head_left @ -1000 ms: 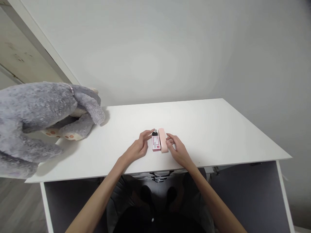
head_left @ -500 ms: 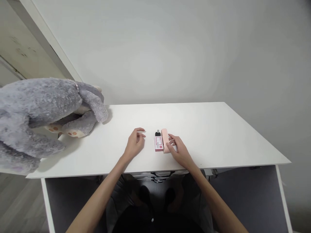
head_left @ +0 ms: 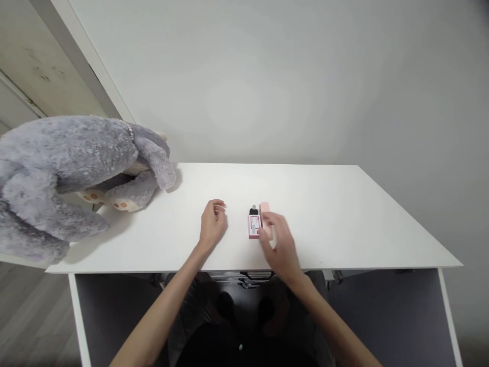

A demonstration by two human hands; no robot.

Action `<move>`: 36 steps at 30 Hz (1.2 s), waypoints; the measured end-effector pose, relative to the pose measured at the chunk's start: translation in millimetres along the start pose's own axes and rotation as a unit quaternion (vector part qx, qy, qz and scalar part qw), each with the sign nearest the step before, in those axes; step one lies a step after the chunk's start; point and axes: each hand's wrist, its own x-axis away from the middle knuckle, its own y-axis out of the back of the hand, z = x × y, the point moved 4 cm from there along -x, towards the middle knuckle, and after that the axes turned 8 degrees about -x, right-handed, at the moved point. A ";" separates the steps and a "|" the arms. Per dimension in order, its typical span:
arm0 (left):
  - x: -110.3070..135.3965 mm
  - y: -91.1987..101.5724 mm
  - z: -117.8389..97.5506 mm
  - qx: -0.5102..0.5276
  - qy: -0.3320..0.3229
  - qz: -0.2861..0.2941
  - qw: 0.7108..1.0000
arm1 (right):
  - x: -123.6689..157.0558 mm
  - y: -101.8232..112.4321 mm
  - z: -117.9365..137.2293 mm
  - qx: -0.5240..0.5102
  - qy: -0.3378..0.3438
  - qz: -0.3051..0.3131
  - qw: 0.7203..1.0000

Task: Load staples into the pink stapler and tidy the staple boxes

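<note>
My left hand [head_left: 213,223] rests on the white desk with its fingers loosely curled and holds nothing. To its right lies a small white and red box [head_left: 254,223]. At the box's far end is a small black piece [head_left: 253,211] with a silvery tip, perhaps a binder clip. Along the box's right side lies a long, rounded pale pink object [head_left: 264,206] whose kind I cannot make out. My right hand [head_left: 280,244], slightly blurred, hovers over the pink object's near part, thumb and fingers apart, covering some of it.
A large grey plush toy [head_left: 87,158] sits at the desk's left end. Behind the white desk [head_left: 362,219] rises a plain wall [head_left: 267,102]. Black drawer handles [head_left: 255,276] show below the front edge, above my legs.
My right hand has let go of the pink object's right side and lifted over its near end, fingers spreading. My left hand has barely moved. The whole view has shifted slightly.
</note>
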 end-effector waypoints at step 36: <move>17.0 12.9 -28.7 -0.093 -0.180 0.142 0.969 | 46.3 17.8 -20.0 -0.024 -0.025 -0.068 0.997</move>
